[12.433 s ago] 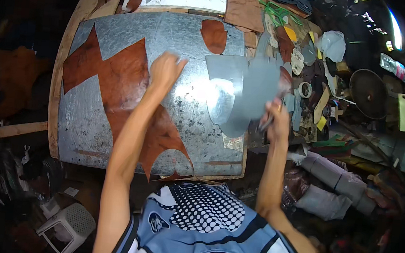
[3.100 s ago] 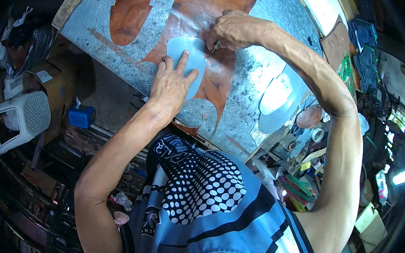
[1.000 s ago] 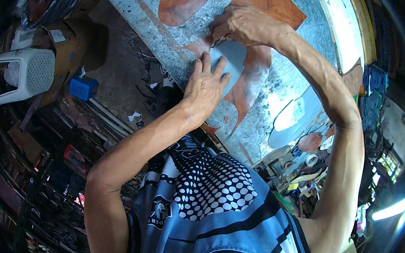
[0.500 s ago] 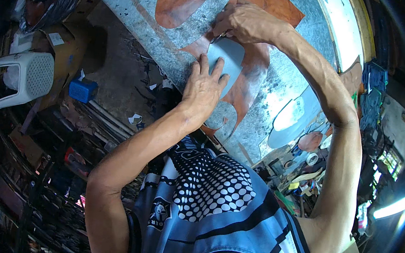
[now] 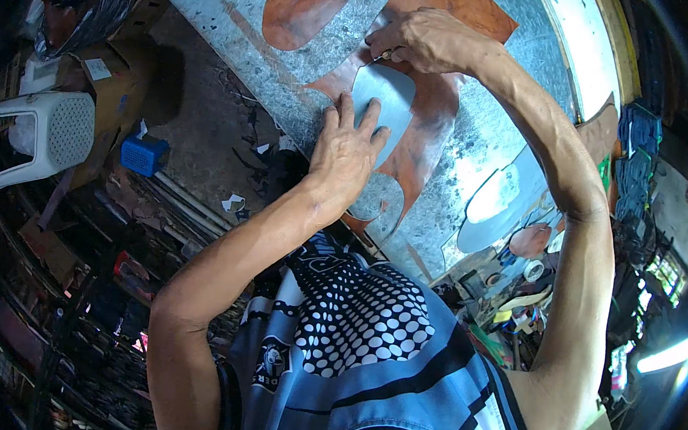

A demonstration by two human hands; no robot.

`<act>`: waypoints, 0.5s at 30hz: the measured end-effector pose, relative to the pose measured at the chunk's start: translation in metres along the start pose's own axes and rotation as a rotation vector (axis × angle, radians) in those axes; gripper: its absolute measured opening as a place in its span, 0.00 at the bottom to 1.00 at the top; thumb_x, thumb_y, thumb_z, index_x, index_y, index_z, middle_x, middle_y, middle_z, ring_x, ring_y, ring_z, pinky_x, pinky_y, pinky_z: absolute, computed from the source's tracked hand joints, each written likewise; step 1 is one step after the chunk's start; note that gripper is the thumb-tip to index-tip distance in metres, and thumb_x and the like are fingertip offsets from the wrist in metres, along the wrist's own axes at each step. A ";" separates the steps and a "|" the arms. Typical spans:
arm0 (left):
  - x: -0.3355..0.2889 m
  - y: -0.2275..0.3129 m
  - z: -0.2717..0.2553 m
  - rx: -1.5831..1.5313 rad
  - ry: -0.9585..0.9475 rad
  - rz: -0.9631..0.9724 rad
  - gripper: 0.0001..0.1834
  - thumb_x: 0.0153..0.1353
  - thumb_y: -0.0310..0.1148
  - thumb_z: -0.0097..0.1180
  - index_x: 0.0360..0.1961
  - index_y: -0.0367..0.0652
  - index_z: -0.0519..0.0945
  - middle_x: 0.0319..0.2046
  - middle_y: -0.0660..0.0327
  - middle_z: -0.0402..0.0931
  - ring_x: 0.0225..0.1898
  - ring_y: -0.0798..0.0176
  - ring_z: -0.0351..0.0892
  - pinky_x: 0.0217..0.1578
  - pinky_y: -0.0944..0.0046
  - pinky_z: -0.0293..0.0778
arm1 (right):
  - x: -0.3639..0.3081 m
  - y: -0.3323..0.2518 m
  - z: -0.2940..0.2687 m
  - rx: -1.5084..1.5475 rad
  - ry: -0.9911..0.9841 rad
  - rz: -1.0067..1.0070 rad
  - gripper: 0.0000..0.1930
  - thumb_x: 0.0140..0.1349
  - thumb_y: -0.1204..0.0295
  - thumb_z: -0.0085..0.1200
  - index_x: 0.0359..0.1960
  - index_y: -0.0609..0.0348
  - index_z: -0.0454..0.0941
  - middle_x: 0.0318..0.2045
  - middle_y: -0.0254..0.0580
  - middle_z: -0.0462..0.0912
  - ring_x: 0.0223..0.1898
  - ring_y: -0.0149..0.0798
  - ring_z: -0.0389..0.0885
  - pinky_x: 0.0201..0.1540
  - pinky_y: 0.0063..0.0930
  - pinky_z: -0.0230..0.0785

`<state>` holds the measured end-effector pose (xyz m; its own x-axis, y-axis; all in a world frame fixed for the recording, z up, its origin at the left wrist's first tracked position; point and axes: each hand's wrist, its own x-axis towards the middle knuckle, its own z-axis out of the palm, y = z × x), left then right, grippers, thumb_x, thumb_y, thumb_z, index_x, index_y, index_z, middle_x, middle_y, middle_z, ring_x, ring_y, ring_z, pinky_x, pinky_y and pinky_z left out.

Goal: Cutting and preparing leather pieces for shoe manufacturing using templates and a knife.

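A grey rounded template (image 5: 385, 89) lies flat on a piece of brown leather (image 5: 437, 113) with cut-out edges, on a scuffed metal-topped table (image 5: 479, 137). My left hand (image 5: 346, 142) presses on the template with its fingers spread. At the template's far edge, my right hand (image 5: 422, 42) is closed around a slim pointed tool (image 5: 382, 57). The tool's tip points down at the leather beside the template's far left corner. Most of its body is hidden by my fingers, so its exact kind does not show.
A separate brown leather piece (image 5: 305, 10) lies at the table's far left. Another grey template (image 5: 494, 207) rests near the right edge. Tape and assorted tools clutter the right-hand side. On the left stand a white plastic stool (image 5: 68, 129), a blue basket (image 5: 143, 155) and a cardboard box (image 5: 119, 88).
My right hand has shifted slightly, so more of the pointed tool shows at the template's far corner. My left hand keeps its place on the template.
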<state>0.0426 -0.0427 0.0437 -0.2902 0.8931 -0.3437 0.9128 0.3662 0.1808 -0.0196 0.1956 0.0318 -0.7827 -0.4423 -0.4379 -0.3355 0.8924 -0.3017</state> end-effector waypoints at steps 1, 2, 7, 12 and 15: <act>-0.001 -0.001 0.000 -0.011 -0.001 -0.005 0.27 0.59 0.30 0.53 0.62 0.52 0.73 0.67 0.52 0.58 0.64 0.38 0.59 0.54 0.48 0.63 | -0.004 -0.007 -0.008 0.058 0.019 -0.024 0.15 0.59 0.73 0.55 0.48 0.49 0.82 0.48 0.35 0.83 0.50 0.42 0.80 0.52 0.38 0.71; -0.001 -0.002 -0.001 -0.010 -0.003 -0.008 0.27 0.59 0.30 0.53 0.62 0.52 0.73 0.67 0.52 0.58 0.64 0.38 0.59 0.54 0.48 0.63 | -0.005 -0.012 -0.012 0.117 0.038 -0.048 0.15 0.59 0.73 0.55 0.49 0.50 0.82 0.50 0.36 0.83 0.51 0.43 0.79 0.53 0.38 0.72; -0.001 -0.002 -0.002 -0.040 -0.019 -0.002 0.29 0.56 0.30 0.56 0.62 0.52 0.74 0.67 0.51 0.58 0.64 0.38 0.59 0.54 0.48 0.63 | -0.009 -0.010 -0.008 0.141 -0.007 0.021 0.15 0.60 0.71 0.54 0.50 0.51 0.81 0.57 0.38 0.78 0.55 0.44 0.77 0.55 0.36 0.71; 0.001 -0.001 -0.003 -0.051 -0.029 -0.002 0.29 0.56 0.29 0.55 0.62 0.52 0.74 0.68 0.51 0.58 0.64 0.37 0.59 0.54 0.47 0.63 | -0.016 -0.011 -0.004 0.171 -0.012 0.014 0.15 0.61 0.70 0.54 0.50 0.50 0.81 0.61 0.38 0.74 0.58 0.45 0.75 0.56 0.37 0.71; 0.002 -0.002 -0.004 -0.056 -0.039 -0.004 0.28 0.57 0.29 0.54 0.62 0.52 0.74 0.68 0.51 0.58 0.64 0.37 0.58 0.55 0.47 0.63 | -0.025 -0.012 0.009 0.068 0.179 -0.056 0.15 0.62 0.69 0.53 0.51 0.49 0.81 0.60 0.38 0.74 0.57 0.45 0.75 0.56 0.36 0.71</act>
<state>0.0391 -0.0408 0.0467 -0.2812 0.8812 -0.3801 0.8940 0.3845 0.2300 0.0089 0.1952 0.0391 -0.8464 -0.4631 -0.2630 -0.3501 0.8560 -0.3803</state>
